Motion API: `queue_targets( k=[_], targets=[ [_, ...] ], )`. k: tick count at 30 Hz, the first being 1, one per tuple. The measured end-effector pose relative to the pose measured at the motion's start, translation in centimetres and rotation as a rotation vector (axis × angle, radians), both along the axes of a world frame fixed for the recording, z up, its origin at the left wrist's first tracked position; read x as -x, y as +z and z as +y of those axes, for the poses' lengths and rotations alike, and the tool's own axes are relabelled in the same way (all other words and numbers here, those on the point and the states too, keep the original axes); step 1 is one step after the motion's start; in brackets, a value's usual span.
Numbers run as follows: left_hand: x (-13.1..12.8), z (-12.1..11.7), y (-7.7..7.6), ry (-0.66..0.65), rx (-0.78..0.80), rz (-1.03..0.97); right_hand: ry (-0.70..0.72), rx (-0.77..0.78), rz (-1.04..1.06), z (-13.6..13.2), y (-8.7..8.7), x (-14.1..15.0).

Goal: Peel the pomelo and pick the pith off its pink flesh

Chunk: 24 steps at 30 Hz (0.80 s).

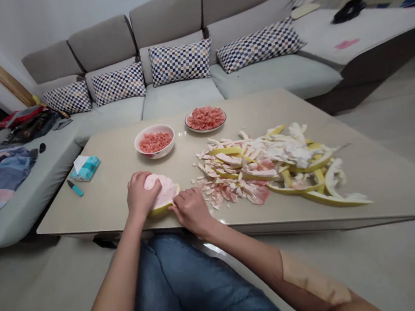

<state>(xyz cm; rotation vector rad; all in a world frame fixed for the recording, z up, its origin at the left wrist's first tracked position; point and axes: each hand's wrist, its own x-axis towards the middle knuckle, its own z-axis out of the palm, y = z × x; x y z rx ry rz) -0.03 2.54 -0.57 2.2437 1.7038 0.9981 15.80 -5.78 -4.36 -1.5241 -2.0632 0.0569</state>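
Observation:
A partly peeled pomelo rests near the table's front edge, its pinkish-white pith facing up and yellow rind showing along the lower side. My left hand is wrapped around its left side, thumb over the top. On the right, my right hand has its fingers closed on the rind's edge. Just right of that hand lies a heap of pomelo peel, yellow strips mixed with white pith and pink membrane scraps. Behind the pomelo stands a white bowl of pink pulp. A dark-rimmed plate farther back holds more pulp.
A blue tissue pack sits on the table's left side, with a small teal-handled knife near it. Beyond the table is a grey sofa with checkered cushions. My knees are under the front edge.

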Motion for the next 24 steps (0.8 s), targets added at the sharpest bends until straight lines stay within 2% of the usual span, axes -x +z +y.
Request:
queue_targets(
  k=[5,9,15,19,22,24],
  targets=[
    [-0.3,0.4,0.0,-0.004,0.027,-0.011,-0.078,0.158,0.351,-0.5,-1.0,0.0],
    [-0.3,0.6,0.0,-0.015,0.029,-0.037,-0.098,0.145,0.516,-0.6,-1.5,0.4],
    [-0.5,0.5,0.0,-0.033,0.041,-0.028,-0.108,-0.035,0.281,-1.0,-1.8,1.2],
    [0.2,1.2,-0.1,-0.017,0.066,-0.062,-0.052,-0.133,0.157,-4.4,-2.3,1.7],
    [1.1,1.8,-0.3,0.006,0.074,-0.101,0.066,-0.164,0.163,-7.6,-2.2,0.2],
    [1.4,1.9,-0.5,-0.002,0.068,-0.101,-0.011,-0.158,0.169,-8.0,-1.3,-2.6]
  ],
)
